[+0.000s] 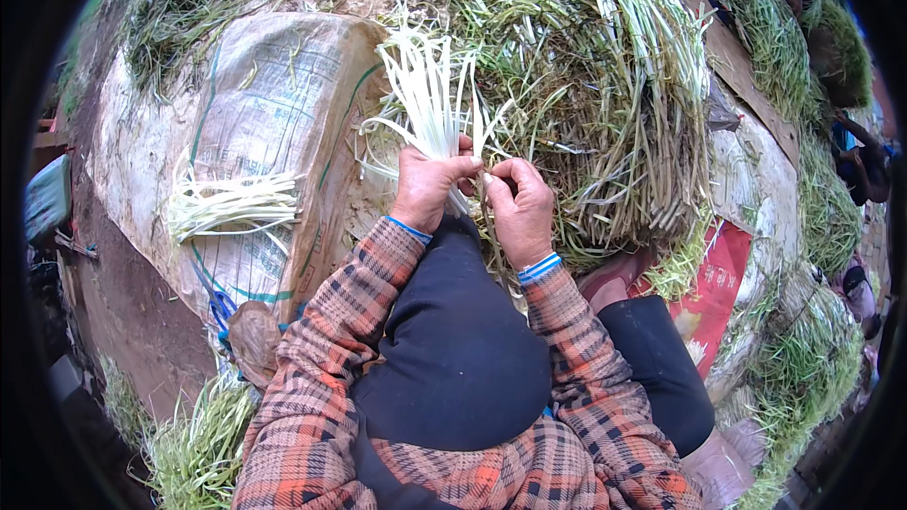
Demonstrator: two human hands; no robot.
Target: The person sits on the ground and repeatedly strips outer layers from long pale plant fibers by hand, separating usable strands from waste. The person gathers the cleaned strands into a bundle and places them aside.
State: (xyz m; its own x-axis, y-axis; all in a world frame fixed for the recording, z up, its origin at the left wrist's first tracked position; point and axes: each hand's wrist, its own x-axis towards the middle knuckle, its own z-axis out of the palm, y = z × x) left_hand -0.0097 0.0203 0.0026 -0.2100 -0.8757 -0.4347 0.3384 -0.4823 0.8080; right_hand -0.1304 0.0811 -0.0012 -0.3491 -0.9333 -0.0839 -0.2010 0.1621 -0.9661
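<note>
My left hand (434,177) grips a bunch of pale, blanched leafy stalks (429,99), their tips fanned out away from me. Close beside it, my right hand (521,205) pinches a thin stalk (479,120) between thumb and forefinger. The stalk's brownish lower part hangs down by my knee, and its far end is partly hidden. Just beyond my right hand lies a large heap of uncleaned green and brown stalks (638,106). To the left, a small pile of pale stalks (234,202) rests on a woven plastic sack (262,120).
Blue-handled scissors (222,306) lie at the sack's near edge. Loose green stalks (198,446) are at lower left, and more heaps (801,368) line the right side. A red printed sheet (716,283) is under my right leg. Other people's hands (850,149) show at far right.
</note>
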